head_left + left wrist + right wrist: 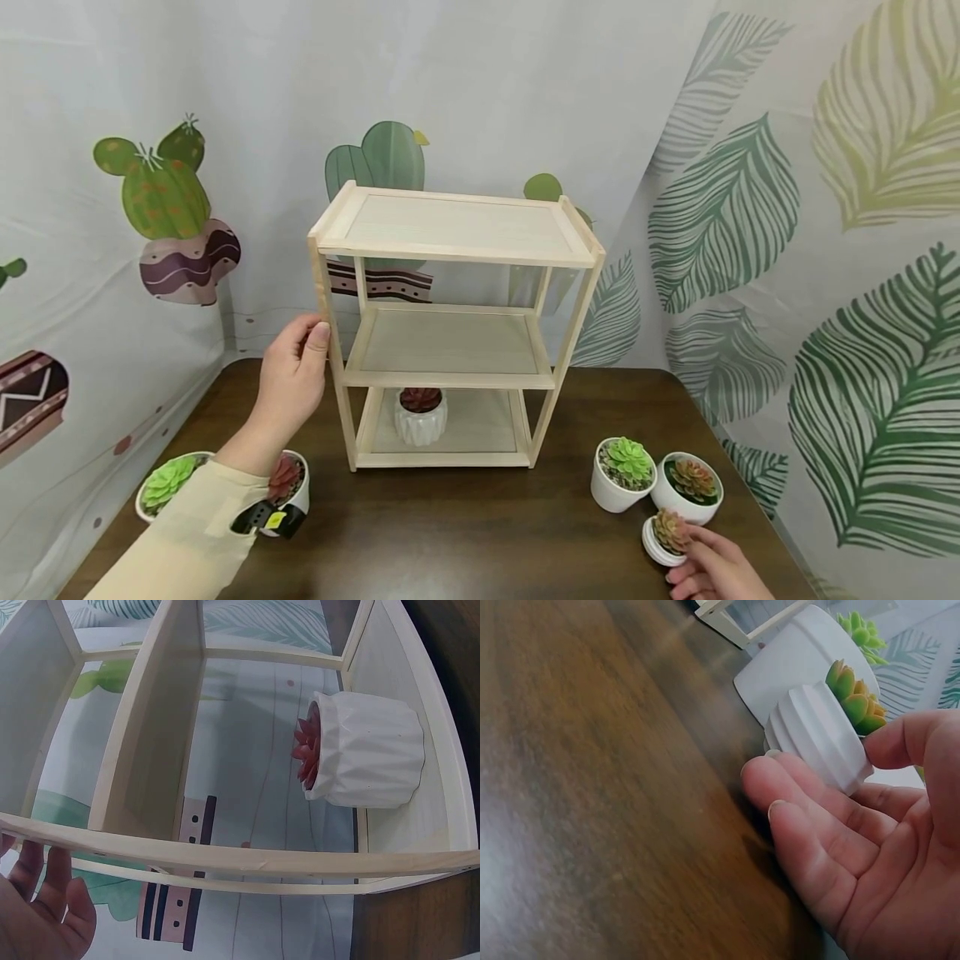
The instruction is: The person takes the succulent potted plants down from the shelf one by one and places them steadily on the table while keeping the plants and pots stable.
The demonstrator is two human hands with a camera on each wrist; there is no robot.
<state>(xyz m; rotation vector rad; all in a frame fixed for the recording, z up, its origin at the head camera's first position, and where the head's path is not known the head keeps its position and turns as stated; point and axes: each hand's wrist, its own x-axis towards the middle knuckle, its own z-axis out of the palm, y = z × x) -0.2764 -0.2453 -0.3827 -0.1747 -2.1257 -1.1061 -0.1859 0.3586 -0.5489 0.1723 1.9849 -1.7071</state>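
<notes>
My left hand [294,377] grips the left front post of a small three-tier wooden shelf [457,223], with the thumb on the near side. On the bottom tier stands a white faceted pot [375,750] with a dark red succulent [307,750]. Low at the right, my right hand [714,567] holds a small white ribbed pot [817,735] with an orange-green succulent [671,531]. The thumb lies at its rim and the fingers curl round its side, close over the table.
Beside the right hand stand a white pot with a bright green succulent [628,463] and a wider white bowl with a reddish succulent [692,482]. At the left, a green succulent [168,482] and a red one [285,479] in white pots are partly behind my sleeve. The table [450,533] is dark wood.
</notes>
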